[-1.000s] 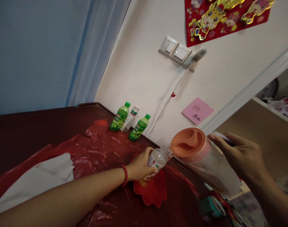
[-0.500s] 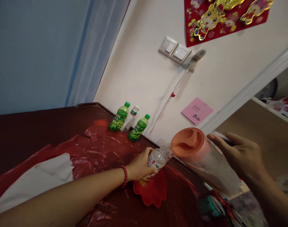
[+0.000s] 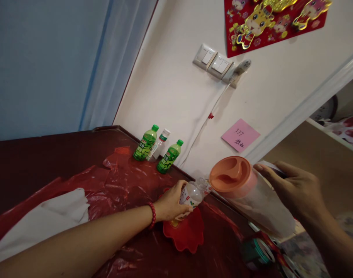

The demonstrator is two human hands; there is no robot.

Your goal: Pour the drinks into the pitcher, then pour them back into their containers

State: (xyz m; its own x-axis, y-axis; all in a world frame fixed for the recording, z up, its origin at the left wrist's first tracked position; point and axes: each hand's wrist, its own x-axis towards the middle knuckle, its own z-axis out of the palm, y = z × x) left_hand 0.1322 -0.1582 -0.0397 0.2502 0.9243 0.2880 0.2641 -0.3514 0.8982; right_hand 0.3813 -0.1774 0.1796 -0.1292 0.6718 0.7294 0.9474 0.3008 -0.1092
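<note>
My left hand, with a red bead bracelet at the wrist, is wrapped around a clear plastic bottle with a printed label. Its uncapped mouth tilts right, close against the spout of a pitcher. That pitcher is translucent with an orange lid, tipped far over to the left. Around its handle my right hand is closed. Whether liquid runs between spout and bottle mouth is hard to make out. Beneath the bottle lies a red scalloped tray.
Two green drink bottles and a clear bottle stand by the wall. Red plastic sheeting and a white cloth cover part of the dark table. Several cans stand at lower right. A white cable hangs down the wall.
The view has shifted very slightly. Both hands keep the bottle and the tipped pitcher in nearly the same position.
</note>
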